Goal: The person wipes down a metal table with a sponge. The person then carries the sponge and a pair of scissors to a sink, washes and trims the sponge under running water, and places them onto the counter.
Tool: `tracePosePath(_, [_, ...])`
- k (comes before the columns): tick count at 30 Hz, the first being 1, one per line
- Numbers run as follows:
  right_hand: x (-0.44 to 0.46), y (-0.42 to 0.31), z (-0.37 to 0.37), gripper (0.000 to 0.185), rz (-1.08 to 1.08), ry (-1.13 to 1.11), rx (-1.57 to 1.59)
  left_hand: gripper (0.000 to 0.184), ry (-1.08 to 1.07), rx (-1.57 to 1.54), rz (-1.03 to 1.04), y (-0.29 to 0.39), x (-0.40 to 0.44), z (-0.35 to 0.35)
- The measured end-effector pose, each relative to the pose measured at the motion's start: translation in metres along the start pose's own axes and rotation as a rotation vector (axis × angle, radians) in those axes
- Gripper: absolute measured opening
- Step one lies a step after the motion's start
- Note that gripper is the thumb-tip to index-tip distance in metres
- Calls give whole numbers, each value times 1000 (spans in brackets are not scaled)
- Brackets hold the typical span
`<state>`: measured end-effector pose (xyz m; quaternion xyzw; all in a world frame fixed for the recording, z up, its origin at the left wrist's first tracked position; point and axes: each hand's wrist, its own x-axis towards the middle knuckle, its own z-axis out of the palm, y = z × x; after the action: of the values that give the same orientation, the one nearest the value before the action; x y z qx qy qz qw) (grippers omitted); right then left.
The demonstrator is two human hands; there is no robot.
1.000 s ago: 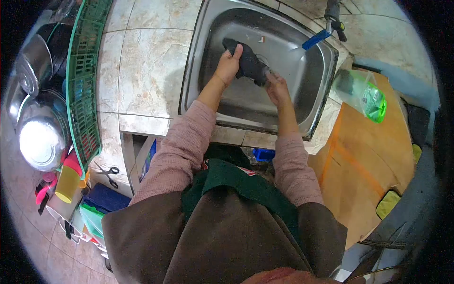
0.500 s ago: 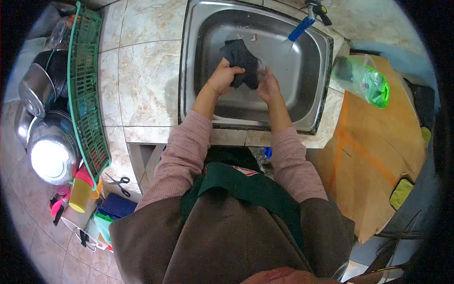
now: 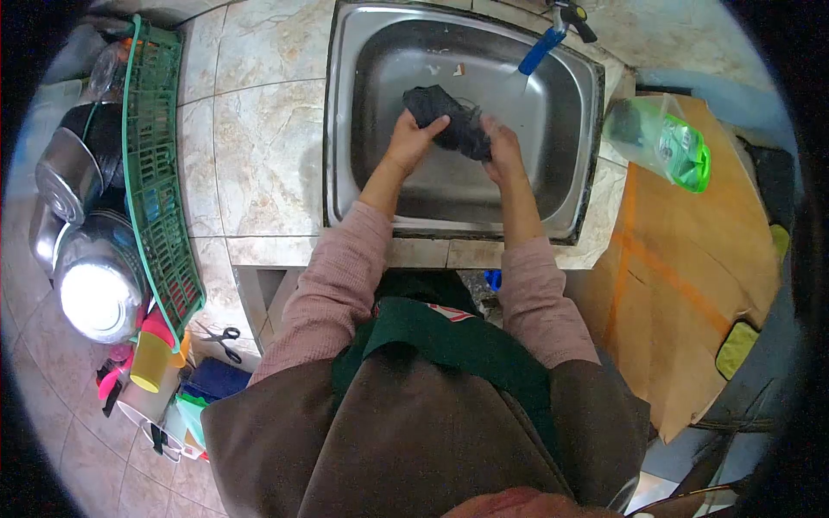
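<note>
A dark grey cloth (image 3: 442,121), bunched into a long bundle, is held between both hands over the metal sink (image 3: 397,220). My left hand (image 3: 413,141) grips its left end, thumb on top. At the right end, my right hand (image 3: 503,148) is closed on the cloth. Running water (image 3: 520,89) comes from the blue-sleeved faucet (image 3: 542,52) at the upper right, and it falls beyond the cloth. Small scraps (image 3: 458,70) lie on the sink floor near the far side.
Left of the tiled counter (image 3: 268,155), a green dish rack (image 3: 154,173) holds metal pots (image 3: 99,276). Scissors (image 3: 223,338) hang or lie below it. To the right, a green-capped plastic container (image 3: 678,151) rests by a cardboard sheet (image 3: 682,285).
The cloth has gone from a flatter spread to a narrower, gathered bundle. My right hand has moved slightly right and now closes over its end.
</note>
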<state>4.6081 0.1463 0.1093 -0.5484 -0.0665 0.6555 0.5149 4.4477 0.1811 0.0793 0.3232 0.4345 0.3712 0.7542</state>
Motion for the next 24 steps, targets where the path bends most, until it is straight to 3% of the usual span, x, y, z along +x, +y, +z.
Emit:
tracePosePath(3, [5, 6, -13, 33, -106, 63, -120, 38, 152, 66, 0, 6, 4, 16])
tracePosePath(5, [-1, 0, -11, 35, -136, 230, 10, 34, 330, -185, -310, 16, 7, 32])
tracePosePath(6, [1, 3, -16, 35, -137, 231, 7, 34, 329, -188, -310, 10, 11, 35])
tracePosePath(8, [8, 15, -31, 34, -237, 269, -395, 29, 194, -565, -378, -8, 21, 38])
tracePosePath(9, [3, 13, -27, 34, -236, 266, -397, 29, 196, -567, -376, -8, 20, 42])
tracePosePath(11, [-18, 6, -12, 39, -116, 253, -244, 28, 5, -563, -295, -4, 12, 50])
tracePosePath(15, [-16, 13, -27, 42, -99, 123, 77, 27, -16, -339, -278, -18, 7, 47])
tracePosePath(17, [-10, 21, -22, 42, -103, 10, -13, 27, -207, -752, -475, -18, 3, 44])
tracePosePath(18, [-8, 23, -17, 42, -102, 9, -13, 27, -206, -752, -475, -18, 1, 42])
tracePosePath(20, [-3, 25, -6, 40, -208, 163, -329, 29, -213, -663, -508, -18, -5, 37])
tracePosePath(24, [16, 18, -6, 33, -109, 248, -153, 38, -127, -317, -377, -13, -21, 40])
